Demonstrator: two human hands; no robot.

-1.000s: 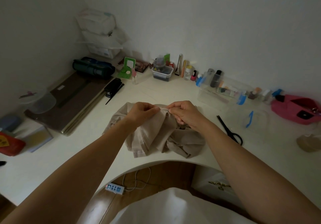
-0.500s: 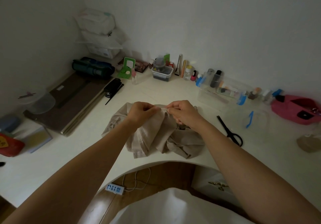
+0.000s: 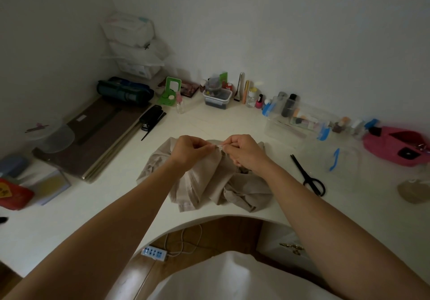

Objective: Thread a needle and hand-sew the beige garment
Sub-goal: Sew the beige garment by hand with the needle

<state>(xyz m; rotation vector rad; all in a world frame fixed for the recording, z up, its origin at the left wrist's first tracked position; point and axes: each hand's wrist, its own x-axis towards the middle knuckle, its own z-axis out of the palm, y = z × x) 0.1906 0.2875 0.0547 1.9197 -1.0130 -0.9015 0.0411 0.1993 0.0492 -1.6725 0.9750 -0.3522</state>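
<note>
Beige garment (image 3: 204, 183) lies bunched on the tabletop (image 3: 111, 206), close to its curved front edge. Left hand (image 3: 186, 152) pinches a raised fold at the top. Right hand (image 3: 244, 152), fingers (image 3: 229, 143) pressed together, holds a small glint there, likely the needle (image 3: 219, 146). Thread too fine to see; no seam shows. Judged: stitching barely begun. Bare room to the left; scissors (image 3: 308, 176) near on the right.
</note>
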